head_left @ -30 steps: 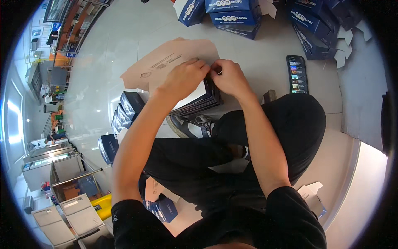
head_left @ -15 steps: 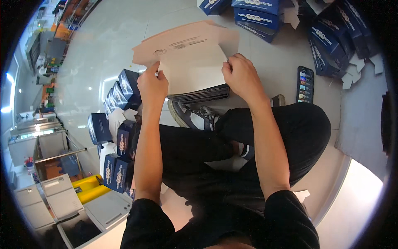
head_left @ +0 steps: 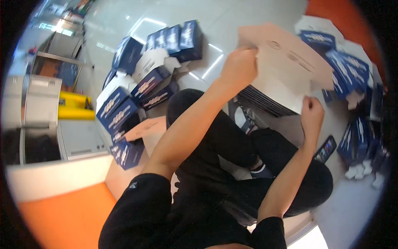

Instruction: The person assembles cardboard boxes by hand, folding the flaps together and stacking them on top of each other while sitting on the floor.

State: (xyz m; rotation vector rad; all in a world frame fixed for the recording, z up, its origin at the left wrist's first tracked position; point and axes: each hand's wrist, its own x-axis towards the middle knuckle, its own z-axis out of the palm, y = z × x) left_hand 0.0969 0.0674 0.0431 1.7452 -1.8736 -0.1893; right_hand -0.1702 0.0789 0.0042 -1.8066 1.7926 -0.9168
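Note:
Out in front of me is a flat, unfolded cardboard box blank (head_left: 286, 56), pale inside with small dark print and angled flaps. My left hand (head_left: 241, 66) is closed at its left edge. Beside its near right corner is my right hand (head_left: 311, 113), with the fingers curled and pressed together on the edge; motion blurs the exact grip. Under the blank lies a stack of flat dark-sided blanks (head_left: 267, 101), next to my shoe (head_left: 242, 118).
Folded dark blue boxes (head_left: 172, 41) stand on the tiled floor to the left, with more boxes (head_left: 118, 106) nearer my knee. Other blue boxes (head_left: 348, 74) are piled at the right. A phone (head_left: 325, 149) lies by my right knee. White cabinets (head_left: 81, 139) line the far left.
The view has swung left, so the blank, hands and boxes appear farther right and tilted. Both hands stay at the blank's edges. Another pale blank shows beside my left leg.

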